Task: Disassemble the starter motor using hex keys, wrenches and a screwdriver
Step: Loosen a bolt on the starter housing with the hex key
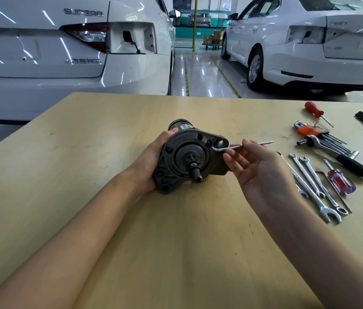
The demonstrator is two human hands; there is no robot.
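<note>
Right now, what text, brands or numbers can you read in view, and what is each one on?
"SUPERB": chrome letters on the left car's boot lid.
Second badge, lower on the same lid: too blurred to read.
Label on the starter motor: too small to read.
Orange hex key holder: no print legible.
Wrenches: any size marks are too small to read.
Right car's boot lid: badges blurred.

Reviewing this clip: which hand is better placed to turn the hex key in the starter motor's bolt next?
Right. The right hand already pinches the hex key, whose short end sits at a bolt on the starter motor. The left hand grips the housing, steadying it on the table.
</note>
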